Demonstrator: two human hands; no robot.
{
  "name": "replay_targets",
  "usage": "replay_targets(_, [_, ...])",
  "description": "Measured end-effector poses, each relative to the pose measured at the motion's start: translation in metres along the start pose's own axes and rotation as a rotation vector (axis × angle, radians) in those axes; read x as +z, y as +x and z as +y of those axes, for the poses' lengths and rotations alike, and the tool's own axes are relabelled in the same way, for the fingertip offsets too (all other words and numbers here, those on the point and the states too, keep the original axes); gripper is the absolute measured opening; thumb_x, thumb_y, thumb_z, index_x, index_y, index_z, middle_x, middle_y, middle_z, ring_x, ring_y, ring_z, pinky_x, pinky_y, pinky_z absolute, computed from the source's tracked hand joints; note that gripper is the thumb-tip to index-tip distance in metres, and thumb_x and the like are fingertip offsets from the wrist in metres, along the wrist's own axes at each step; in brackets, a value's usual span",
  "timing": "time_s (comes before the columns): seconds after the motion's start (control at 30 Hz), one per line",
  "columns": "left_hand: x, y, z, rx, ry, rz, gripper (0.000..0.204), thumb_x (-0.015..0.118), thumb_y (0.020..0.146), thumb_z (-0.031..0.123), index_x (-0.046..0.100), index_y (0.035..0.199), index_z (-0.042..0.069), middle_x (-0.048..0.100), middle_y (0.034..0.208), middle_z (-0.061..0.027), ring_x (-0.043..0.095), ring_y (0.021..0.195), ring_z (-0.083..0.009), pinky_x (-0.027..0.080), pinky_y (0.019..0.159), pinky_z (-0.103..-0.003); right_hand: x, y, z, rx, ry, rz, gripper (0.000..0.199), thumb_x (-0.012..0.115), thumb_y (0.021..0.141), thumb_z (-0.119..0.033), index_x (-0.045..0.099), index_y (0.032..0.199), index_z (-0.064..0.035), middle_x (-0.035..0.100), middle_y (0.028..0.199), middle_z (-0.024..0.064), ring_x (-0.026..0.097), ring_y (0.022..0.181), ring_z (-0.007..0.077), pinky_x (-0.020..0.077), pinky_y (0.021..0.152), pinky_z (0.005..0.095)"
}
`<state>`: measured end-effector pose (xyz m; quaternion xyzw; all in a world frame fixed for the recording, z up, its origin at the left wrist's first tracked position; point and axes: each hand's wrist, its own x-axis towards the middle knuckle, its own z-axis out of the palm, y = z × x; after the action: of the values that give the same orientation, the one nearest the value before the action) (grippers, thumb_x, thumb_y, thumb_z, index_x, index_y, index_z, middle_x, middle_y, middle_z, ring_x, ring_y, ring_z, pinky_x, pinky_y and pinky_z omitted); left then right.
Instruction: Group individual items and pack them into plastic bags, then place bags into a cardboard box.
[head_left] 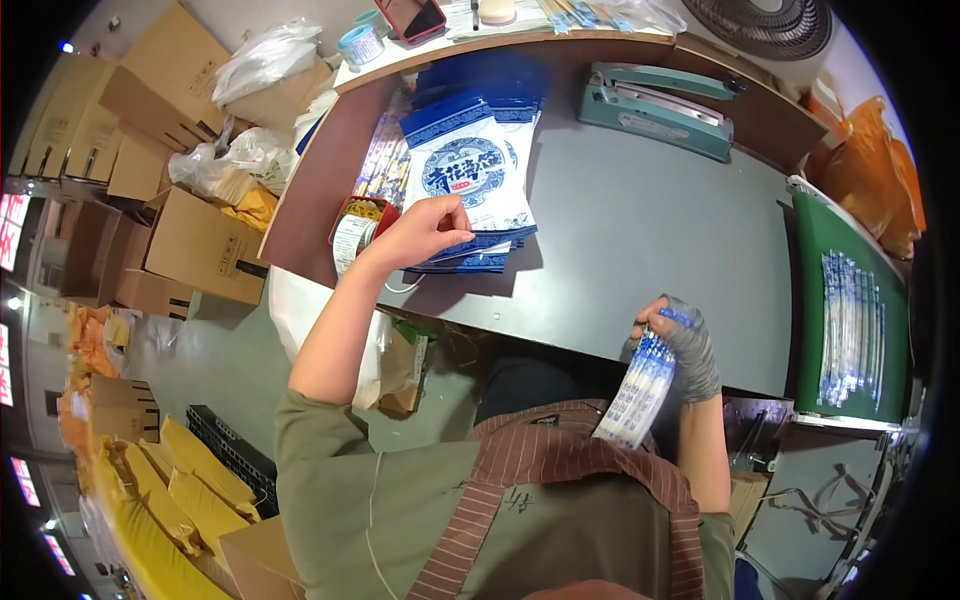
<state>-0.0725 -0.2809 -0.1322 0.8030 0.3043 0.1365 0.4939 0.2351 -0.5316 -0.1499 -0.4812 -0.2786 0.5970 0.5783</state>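
My left hand [432, 232] reaches over a stack of printed blue-and-white plastic bags [465, 170] at the left of the grey table. Its fingers are pinched at the near edge of the top bag, which lies slightly askew on the others. By the table's front edge, my right hand [684, 345], wrapped in a grey covering, grips a bundle of slim blue-and-white wrapped sticks [637, 395]. The bundle slants down toward my apron, and its upper ends are in my fist. More such sticks [850, 330] lie side by side in a green tray [808, 300] on the right.
A teal bag sealer [655, 112] stands at the table's back right. A raised shelf [500, 48] bears a phone [412, 18] and a tape roll [360, 45]. Beside the bags is a red container [385, 210]. Cardboard boxes [205, 245] and yellow sacks [190, 490] stand to the left.
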Motion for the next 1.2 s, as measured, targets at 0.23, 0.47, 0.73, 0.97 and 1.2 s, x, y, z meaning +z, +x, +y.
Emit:
replay_targets(0.23, [0.014,-0.01,0.017,0.115,0.453,0.014,0.009,0.064,0.084,-0.005,0.06,0.09,-0.001,0.057,0.086,-0.003,0.056,0.08,-0.0095,0.045,0.076,-0.023,-0.02,-0.015,0.001,-0.043,0.061,0.021,0.022,0.07,0.08,-0.021,0.064,0.088,-0.0009,0.066,0.076,0.0115,0.066,0.065,0.0178,0.0568,0.06,0.03])
replay_targets(0.47, [0.035,-0.009,0.017,-0.13,0.259,0.187,0.019,0.071,0.079,0.001,0.053,0.08,0.0,0.053,0.073,-0.0024,0.051,0.07,-0.0103,0.042,0.063,-0.026,-0.033,-0.029,0.0,-0.082,0.104,0.026,0.022,0.07,0.082,-0.021,0.063,0.088,-0.0007,0.066,0.075,0.0116,0.066,0.066,0.0173,0.0563,0.061,0.0292])
replay_targets(0.73, [0.064,0.013,0.029,0.143,0.424,0.427,0.021,0.074,0.075,0.008,0.054,0.075,0.001,0.057,0.07,-0.0099,0.052,0.063,-0.0188,0.041,0.058,-0.031,-0.046,-0.052,-0.002,-0.163,0.11,0.084,0.022,0.069,0.082,-0.02,0.062,0.088,-0.0002,0.065,0.077,0.0114,0.066,0.07,0.017,0.0557,0.064,0.0285])
replay_targets(0.97, [0.187,0.067,0.053,0.552,0.801,0.46,0.037,0.068,0.083,0.035,0.051,0.065,0.007,0.057,0.066,-0.0091,0.058,0.058,-0.03,0.044,0.052,-0.04,-0.044,-0.056,-0.001,-0.145,0.058,0.105,0.026,0.068,0.08,-0.023,0.062,0.09,0.0008,0.066,0.078,0.0115,0.065,0.068,0.0171,0.0546,0.063,0.0279])
replay_targets(1.2, [0.267,0.076,0.066,0.709,0.885,0.337,0.035,0.068,0.079,0.04,0.053,0.074,0.009,0.055,0.065,-0.0043,0.059,0.057,-0.0221,0.045,0.052,-0.034,-0.063,-0.07,0.006,-0.154,0.103,0.233,0.022,0.066,0.082,-0.022,0.061,0.089,-0.0019,0.064,0.076,0.0098,0.064,0.066,0.0174,0.0541,0.062,0.0285])
